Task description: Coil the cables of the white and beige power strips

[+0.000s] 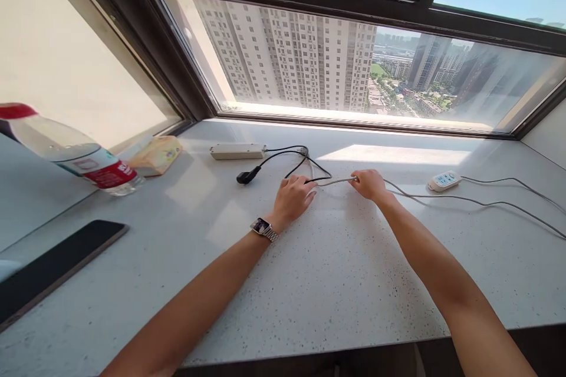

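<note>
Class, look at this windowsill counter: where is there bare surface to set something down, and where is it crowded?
Free: the counter in front of both forearms, and the sunlit strip under the window. Crowded: cables by the left hand and right hand; bottle and phone far left.

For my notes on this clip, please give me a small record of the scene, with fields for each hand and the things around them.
surface: speckled white sill under a window
left hand: closed over the white cable and a black cable
right hand: pinching the same white cable
wrist: watch on the left arm
far side: long white power strip, black plug
right side: small white socket block
left side: plastic bottle lying down, tissue pack, dark phone
</note>
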`<state>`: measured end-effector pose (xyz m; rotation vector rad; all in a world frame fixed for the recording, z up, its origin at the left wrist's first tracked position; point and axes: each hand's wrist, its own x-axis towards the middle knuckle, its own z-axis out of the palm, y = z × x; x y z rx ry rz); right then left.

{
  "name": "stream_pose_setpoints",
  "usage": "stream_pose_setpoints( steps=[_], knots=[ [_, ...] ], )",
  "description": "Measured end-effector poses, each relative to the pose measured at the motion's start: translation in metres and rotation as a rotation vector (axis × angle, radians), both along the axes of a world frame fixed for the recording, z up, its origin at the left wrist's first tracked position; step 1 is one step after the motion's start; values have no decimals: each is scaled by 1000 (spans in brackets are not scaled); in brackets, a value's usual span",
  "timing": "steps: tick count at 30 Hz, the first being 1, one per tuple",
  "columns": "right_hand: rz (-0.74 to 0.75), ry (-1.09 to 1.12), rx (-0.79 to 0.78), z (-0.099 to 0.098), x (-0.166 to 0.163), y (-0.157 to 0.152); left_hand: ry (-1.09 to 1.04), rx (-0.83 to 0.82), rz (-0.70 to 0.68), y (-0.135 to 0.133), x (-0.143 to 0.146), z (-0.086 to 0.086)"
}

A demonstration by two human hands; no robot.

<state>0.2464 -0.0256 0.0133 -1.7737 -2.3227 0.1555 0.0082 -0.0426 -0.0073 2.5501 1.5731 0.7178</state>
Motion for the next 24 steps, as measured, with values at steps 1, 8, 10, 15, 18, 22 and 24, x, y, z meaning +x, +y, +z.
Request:
stream_pose_setpoints(
  steps=[1,8,10,15,18,22,24],
  knots=[
    [49,-4,-43,2,-3,-4,-69,-57,29,6,-4,3],
    [299,93,55,-27,1,-79,-809,-172,380,71,-3,51],
    [274,204,97,-29,20,-94,-811,-214,452,80,-5,61],
    [-108,836,273,-5,66,-95,-626,-408,390,52,-20,62],
    [-242,1173,352,13,57,-82,-416,-587,284,16,-17,60],
    [-42,1198,344,37,17,-78,-776,-912,-109,-13,17,68],
    [152,1062,223,55,6,-85,-1119,-1031,-224,-15,39,74]
  ],
)
